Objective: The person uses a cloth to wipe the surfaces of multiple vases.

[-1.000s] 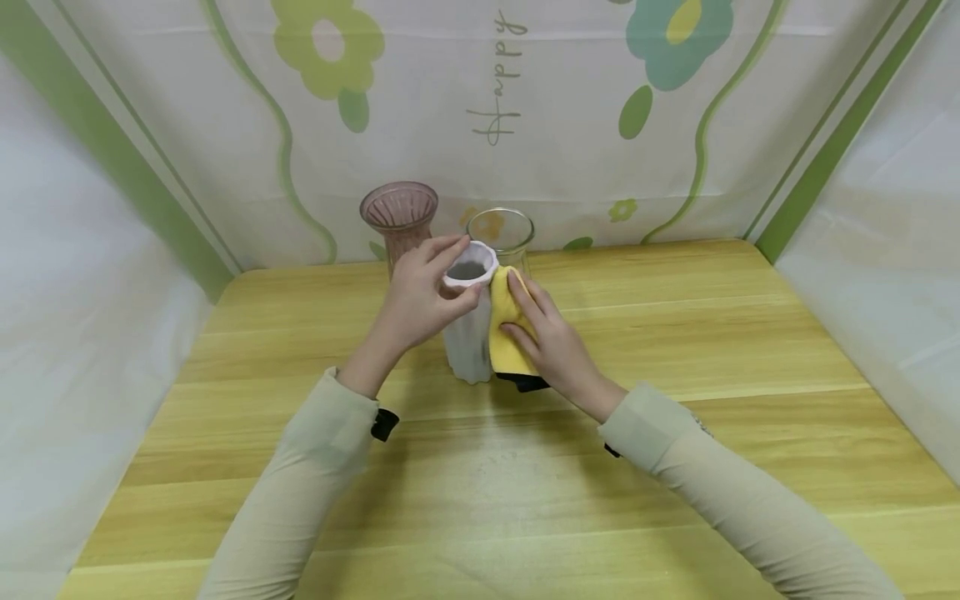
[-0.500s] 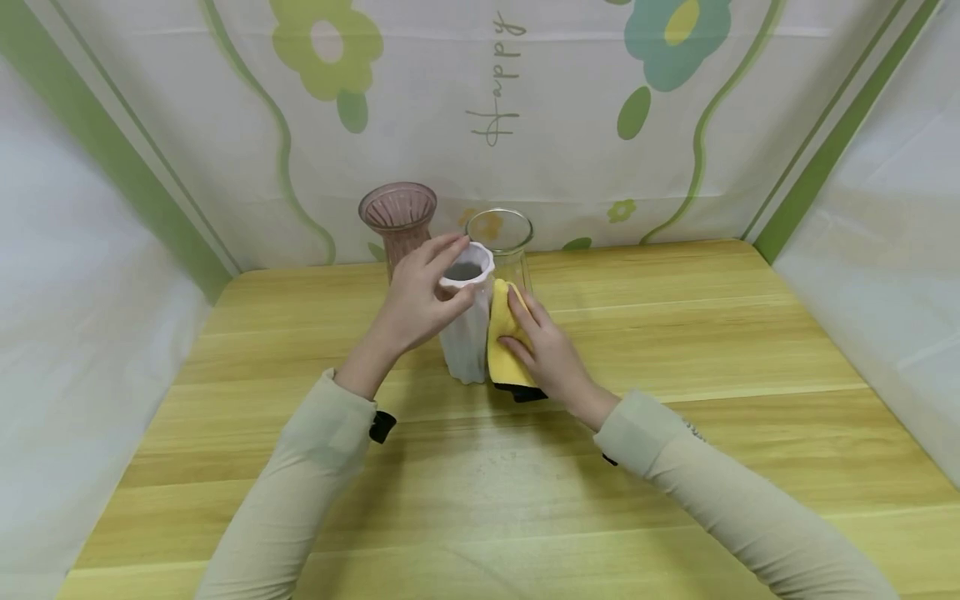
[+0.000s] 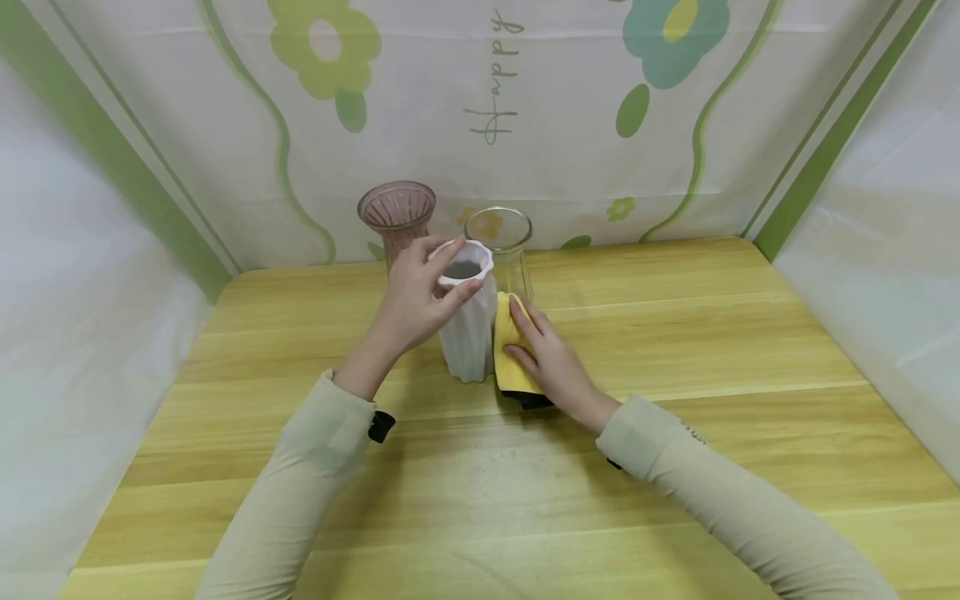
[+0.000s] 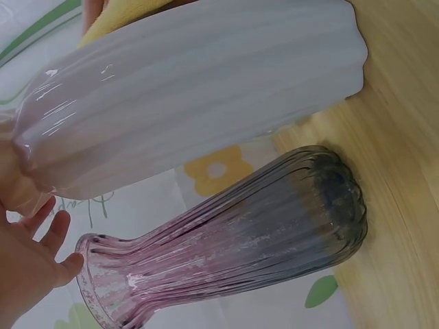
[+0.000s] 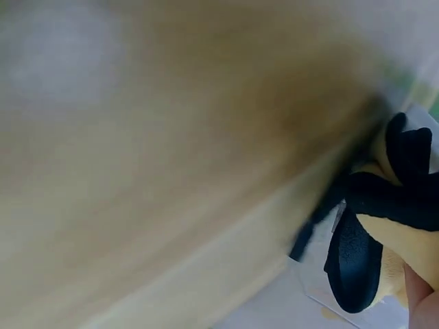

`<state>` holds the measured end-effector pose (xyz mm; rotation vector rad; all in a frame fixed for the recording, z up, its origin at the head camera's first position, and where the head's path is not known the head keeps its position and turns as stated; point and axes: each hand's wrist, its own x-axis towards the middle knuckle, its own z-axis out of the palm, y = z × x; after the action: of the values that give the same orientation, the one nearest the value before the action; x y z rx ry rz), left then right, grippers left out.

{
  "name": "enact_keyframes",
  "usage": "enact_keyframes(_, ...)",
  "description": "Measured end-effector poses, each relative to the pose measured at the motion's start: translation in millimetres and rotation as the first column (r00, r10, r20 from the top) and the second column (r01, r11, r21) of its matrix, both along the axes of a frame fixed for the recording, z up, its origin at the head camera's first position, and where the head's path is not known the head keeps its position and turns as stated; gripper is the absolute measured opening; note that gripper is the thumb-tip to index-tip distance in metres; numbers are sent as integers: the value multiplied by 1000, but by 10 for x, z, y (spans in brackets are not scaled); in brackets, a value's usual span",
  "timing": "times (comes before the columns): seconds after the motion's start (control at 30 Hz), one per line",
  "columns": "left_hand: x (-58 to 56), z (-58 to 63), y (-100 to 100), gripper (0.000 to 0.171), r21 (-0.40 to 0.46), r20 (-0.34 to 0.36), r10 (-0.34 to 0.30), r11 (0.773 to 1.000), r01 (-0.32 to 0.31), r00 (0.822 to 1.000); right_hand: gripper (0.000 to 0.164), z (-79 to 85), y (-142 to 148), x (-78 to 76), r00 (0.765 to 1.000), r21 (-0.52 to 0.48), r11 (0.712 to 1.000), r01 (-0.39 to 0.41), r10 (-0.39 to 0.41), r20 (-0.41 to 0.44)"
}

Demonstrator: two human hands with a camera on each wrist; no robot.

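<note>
A white fluted vase (image 3: 467, 337) with a scalloped rim stands upright near the middle of the table. Around its rim my left hand (image 3: 416, 296) holds it, thumb in front and fingers at the back. My right hand (image 3: 555, 362) grips a folded yellow cloth (image 3: 513, 367) with a black edge, close against the vase's right side. In the left wrist view the vase (image 4: 199, 89) fills the upper part, with a bit of cloth (image 4: 127, 12) behind it. Bunched folds of the cloth (image 5: 394, 233) show at the right of the right wrist view, which is partly blurred.
Behind my left hand stands a purple ribbed glass vase (image 3: 397, 208) with a flared mouth. A clear glass vase (image 3: 512, 271) is just behind the white one, to its right. The wooden table (image 3: 712, 350) ends at a flower-printed curtain (image 3: 555, 158) at the back.
My right hand has slid the cloth down along the right side of the white vase. The left hand keeps its hold at the rim, and the vase has shifted slightly left.
</note>
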<state>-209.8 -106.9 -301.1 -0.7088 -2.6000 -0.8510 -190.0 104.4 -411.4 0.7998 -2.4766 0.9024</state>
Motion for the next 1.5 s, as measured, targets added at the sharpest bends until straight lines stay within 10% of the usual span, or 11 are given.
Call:
enact_keyframes(0.23, -10, 11, -49, 98, 15, 15, -44, 999, 44, 999, 71, 215, -70, -2, 997, -61, 998, -17, 12, -81)
enact_keyframes(0.57, -7, 54, -36, 62, -22, 140, -24, 999, 28, 990, 67, 337, -122, -1, 993, -50, 999, 5, -10, -115)
enact_keyframes(1.13, -12, -15, 43, 59, 33, 4, 43, 999, -43, 999, 68, -3, -15, 49, 998, 55, 998, 36, -39, 43)
enact_keyframes(1.5, -14, 10, 39, 59, 34, 7, 38, 999, -39, 999, 69, 152, -43, 8, 998, -38, 999, -6, 4, -66)
